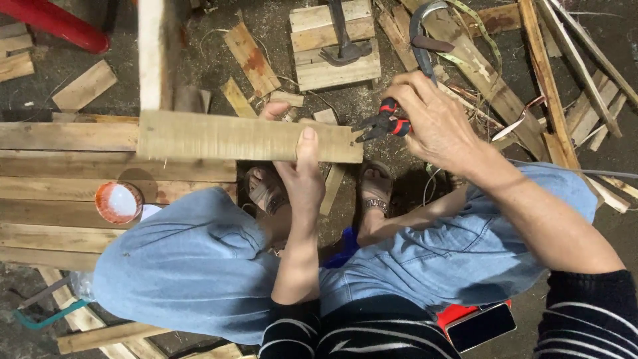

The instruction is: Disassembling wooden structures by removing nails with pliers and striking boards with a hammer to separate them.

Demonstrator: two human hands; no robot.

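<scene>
Our left hand (pixel 299 166) gripping the wooden plank (pixel 249 136), thumb on top, our right hand (pixel 435 119) closed around red-handled pliers (pixel 384 122), jaws at the plank's end

Evenly lit from above by soft, cool light, bright enough across the whole frame. Faint glare along the pale wooden plank (pixel 249 138) and on the white inside of the small orange bowl (pixel 118 202). Deep shadow pooled beneath the plank, around the sandalled feet (pixel 376 188), and between the denim knees. Dark floor (pixel 392 100) slightly underexposed, sawdust still legible. Sharp focus at centre; mild wide-angle stretch at the edges, striped sleeve (pixel 588 312) looming large. Slight softness on the red-handled pliers (pixel 387 121).
</scene>
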